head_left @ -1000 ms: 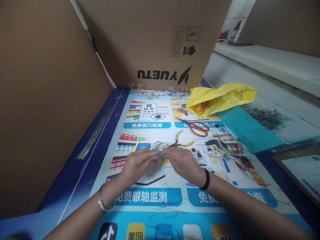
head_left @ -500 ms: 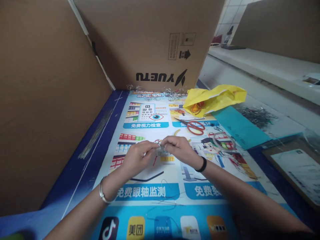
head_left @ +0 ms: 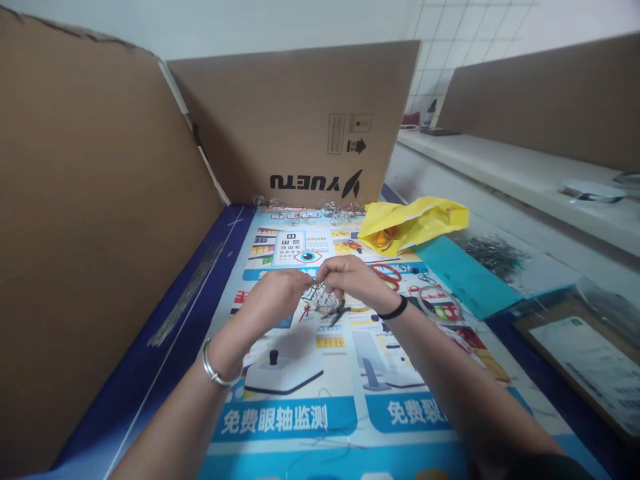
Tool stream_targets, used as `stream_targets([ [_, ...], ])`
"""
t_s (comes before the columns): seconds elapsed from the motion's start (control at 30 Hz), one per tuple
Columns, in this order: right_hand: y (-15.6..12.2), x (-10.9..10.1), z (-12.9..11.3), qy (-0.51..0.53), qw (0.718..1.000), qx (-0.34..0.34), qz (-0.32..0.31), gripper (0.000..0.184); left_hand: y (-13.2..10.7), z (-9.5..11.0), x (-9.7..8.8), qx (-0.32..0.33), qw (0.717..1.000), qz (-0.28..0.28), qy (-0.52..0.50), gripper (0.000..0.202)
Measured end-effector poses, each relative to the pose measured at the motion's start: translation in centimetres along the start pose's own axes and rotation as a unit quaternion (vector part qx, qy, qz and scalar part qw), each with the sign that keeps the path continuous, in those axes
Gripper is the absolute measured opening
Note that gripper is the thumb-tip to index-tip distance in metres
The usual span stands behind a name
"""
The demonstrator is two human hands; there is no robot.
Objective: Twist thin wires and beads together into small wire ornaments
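Note:
My left hand (head_left: pixel 273 303) and my right hand (head_left: pixel 350 280) meet in mid-air above a printed poster (head_left: pixel 300 393). Both are closed in a pinch on a small tangle of thin wire and coloured threads (head_left: pixel 320 299) that hangs between the fingertips. A silver bangle sits on my left wrist, a black band on my right. Below the hands lie pliers (head_left: pixel 340 311) with yellow handles, partly hidden. Red-handled scissors (head_left: pixel 387 275) lie just right of my right hand.
Cardboard walls (head_left: pixel 100 220) stand at the left and back (head_left: pixel 300 127). A yellow bag (head_left: pixel 413 223) lies at the back right beside a teal sheet (head_left: pixel 463 277). Wire scraps (head_left: pixel 493 252) lie further right. Loose wire pieces (head_left: pixel 330 393) rest near the front.
Both hands have lifted the wire tangle off the poster and away from me. The camera has tilted up, showing the top of the back cardboard and the wall.

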State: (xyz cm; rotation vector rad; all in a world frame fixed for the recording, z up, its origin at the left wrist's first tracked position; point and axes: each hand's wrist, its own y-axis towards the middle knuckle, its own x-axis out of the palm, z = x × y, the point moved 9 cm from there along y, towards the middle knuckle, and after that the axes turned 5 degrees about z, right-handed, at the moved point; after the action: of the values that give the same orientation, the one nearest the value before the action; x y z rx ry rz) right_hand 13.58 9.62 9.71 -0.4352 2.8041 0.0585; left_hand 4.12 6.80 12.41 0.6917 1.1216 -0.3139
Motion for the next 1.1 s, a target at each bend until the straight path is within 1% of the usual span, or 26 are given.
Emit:
stream_targets([
  [0.1, 0.9, -0.7, -0.8, 0.001, 1.000, -0.017, 0.005, 0.016, 0.9, -0.5, -0.1, 0.002, 1.000, 0.006, 0.018, 0.023],
  [0.2, 1.4, -1.1, -1.1, 0.000, 0.999, -0.036, 0.011, 0.015, 1.2, -1.3, 0.6, 0.001, 0.999, -0.009, 0.035, 0.021],
  [0.3, 1.7, -0.8, -0.1, -0.005, 1.000, -0.022, 0.001, 0.015, 1.0, -2.0, 1.1, -0.007, 1.000, -0.018, 0.017, 0.021],
  [0.4, 1.5, -0.3, 1.0, -0.019, 1.000, -0.005, -0.020, 0.015, 0.7, -3.3, 0.7, -0.046, 0.999, -0.002, -0.025, 0.022],
  [0.47, 1.2, -0.1, 1.6, -0.036, 0.999, -0.004, -0.033, 0.019, 0.3, -4.3, 0.5, -0.064, 0.996, 0.008, -0.054, 0.022],
  [0.53, 0.8, -0.1, 2.0, -0.060, 0.997, -0.007, -0.038, 0.023, 0.0, -4.8, 0.7, -0.055, 0.994, 0.014, -0.089, 0.020],
  [0.6, 0.3, -0.5, 2.4, -0.098, 0.994, -0.018, -0.032, 0.025, -0.3, -5.0, 1.3, -0.029, 0.991, 0.020, -0.126, 0.022],
  [0.67, -0.1, -0.8, 2.6, -0.145, 0.988, -0.040, -0.019, 0.025, -0.6, -5.1, 2.2, -0.015, 0.989, 0.015, -0.147, 0.025],
  [0.8, -0.9, -1.2, 2.5, -0.209, 0.974, -0.082, 0.010, 0.026, -0.7, -5.4, 4.0, -0.024, 0.989, -0.012, -0.147, 0.025],
  [0.97, -1.0, -1.1, 3.0, -0.228, 0.968, -0.095, 0.036, 0.027, -0.7, -5.4, 4.2, -0.017, 0.991, -0.007, -0.131, 0.018],
  [1.1, -0.9, -1.1, 3.9, -0.230, 0.968, -0.094, 0.043, 0.024, -0.9, -5.3, 4.3, -0.009, 0.992, -0.027, -0.124, 0.017],
])
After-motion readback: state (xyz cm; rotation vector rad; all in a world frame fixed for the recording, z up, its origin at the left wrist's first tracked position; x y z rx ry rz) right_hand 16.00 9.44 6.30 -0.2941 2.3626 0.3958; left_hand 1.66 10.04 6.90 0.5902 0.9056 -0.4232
